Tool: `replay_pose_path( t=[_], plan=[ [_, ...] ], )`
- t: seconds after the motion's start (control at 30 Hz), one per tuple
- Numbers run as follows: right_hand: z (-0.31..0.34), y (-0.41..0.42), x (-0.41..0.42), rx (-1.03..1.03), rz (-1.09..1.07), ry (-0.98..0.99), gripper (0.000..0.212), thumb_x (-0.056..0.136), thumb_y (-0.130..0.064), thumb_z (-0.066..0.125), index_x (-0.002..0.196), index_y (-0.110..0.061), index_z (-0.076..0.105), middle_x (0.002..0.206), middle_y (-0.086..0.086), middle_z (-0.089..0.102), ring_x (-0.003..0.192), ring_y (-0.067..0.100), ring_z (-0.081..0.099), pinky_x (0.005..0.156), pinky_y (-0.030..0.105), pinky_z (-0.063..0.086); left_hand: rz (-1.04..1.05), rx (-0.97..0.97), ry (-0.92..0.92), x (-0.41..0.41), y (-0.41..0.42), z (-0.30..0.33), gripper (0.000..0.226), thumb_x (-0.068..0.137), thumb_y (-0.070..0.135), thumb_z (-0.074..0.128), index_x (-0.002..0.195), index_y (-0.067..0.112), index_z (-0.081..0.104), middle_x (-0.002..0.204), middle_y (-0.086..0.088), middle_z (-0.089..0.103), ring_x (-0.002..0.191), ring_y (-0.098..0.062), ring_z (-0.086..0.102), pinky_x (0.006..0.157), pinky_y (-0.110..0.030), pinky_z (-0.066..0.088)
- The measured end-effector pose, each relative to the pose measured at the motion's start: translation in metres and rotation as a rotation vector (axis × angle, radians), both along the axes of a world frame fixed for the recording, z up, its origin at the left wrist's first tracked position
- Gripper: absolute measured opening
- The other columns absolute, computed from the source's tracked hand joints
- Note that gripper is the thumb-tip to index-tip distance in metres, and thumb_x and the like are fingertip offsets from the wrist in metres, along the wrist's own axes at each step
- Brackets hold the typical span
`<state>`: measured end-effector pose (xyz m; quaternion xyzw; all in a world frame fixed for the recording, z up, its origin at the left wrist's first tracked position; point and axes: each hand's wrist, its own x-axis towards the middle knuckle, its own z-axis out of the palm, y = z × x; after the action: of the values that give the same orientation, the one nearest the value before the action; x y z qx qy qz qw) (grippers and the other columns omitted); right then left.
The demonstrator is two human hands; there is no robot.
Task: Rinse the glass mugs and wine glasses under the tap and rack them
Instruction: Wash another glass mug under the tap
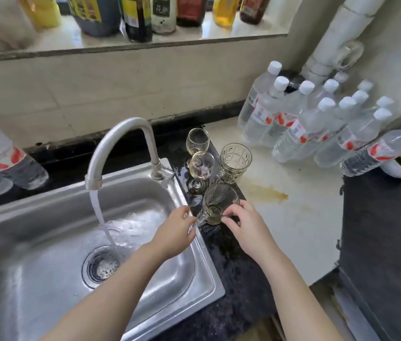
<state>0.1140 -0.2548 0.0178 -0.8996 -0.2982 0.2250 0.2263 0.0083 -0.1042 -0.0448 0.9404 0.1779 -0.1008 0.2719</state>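
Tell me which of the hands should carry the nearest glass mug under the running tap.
Probably the left hand: it touches the glass mug on its sink side, nearest the water stream. The right hand sits on the far side.

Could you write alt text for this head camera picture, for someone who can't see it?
Two hands, left and right, hold a glass mug on the dark counter beside a steel sink where the tap runs. Two wine glasses and another mug stand behind.
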Motion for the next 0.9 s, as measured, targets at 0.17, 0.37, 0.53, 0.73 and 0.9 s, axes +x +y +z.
replay_pose_path(
  t=[0.17,0.37,0.53,0.73,0.9],
  plan=[
    [0.013,-0.001,-0.007,0.046,0.009,-0.008,0.009,0.092,-0.029,0.057,0.089,-0.022,0.06,0.104,-0.004,0.05,0.089,0.015,0.056,0.087,0.035,0.049,0.058,-0.158,-0.046,-0.01,0.002,0.001,0.038,0.1,0.026,0.04,0.134,0.014,0.049,0.148,-0.006,0.032,0.135,-0.019,0.032,0.107,-0.031,0.033],
    [0.038,0.034,-0.049,0.233,0.091,0.339,0.007,0.09,-0.023,0.062,0.085,-0.028,0.064,0.095,-0.006,0.064,0.089,0.011,0.064,0.084,0.029,0.053,0.697,-1.067,-0.237,-0.073,0.024,0.038,0.026,0.099,0.04,0.041,0.111,0.032,0.062,0.121,0.003,0.063,0.112,-0.019,0.059,0.095,-0.04,0.048],
    [0.039,0.096,-0.091,0.154,0.297,0.569,0.011,0.093,-0.021,0.057,0.101,-0.017,0.064,0.097,-0.009,0.064,0.094,0.004,0.06,0.09,0.022,0.048,1.152,-1.49,-0.441,-0.127,0.048,0.038,0.04,0.095,0.052,0.037,0.115,0.026,0.061,0.109,0.001,0.067,0.084,-0.015,0.063,0.064,-0.028,0.042],
    [0.043,0.16,-0.119,0.278,0.203,0.359,0.027,0.1,-0.026,0.041,0.093,-0.016,0.065,0.086,-0.004,0.071,0.087,0.013,0.067,0.081,0.029,0.05,1.222,-0.743,-0.792,-0.145,0.069,0.049,0.015,0.097,0.027,0.049,0.095,0.014,0.057,0.082,0.002,0.058,0.071,-0.007,0.059,0.052,-0.016,0.046],
    [0.05,0.179,-0.126,0.26,0.271,0.436,0.025,0.1,-0.011,0.037,0.084,-0.014,0.057,0.083,0.007,0.073,0.072,0.014,0.067,0.063,0.021,0.052,1.427,-0.8,-0.717,-0.137,0.084,0.054,0.023,0.096,0.021,0.043,0.078,0.012,0.055,0.071,-0.001,0.052,0.062,-0.014,0.052,0.045,-0.021,0.042]
  ],
)
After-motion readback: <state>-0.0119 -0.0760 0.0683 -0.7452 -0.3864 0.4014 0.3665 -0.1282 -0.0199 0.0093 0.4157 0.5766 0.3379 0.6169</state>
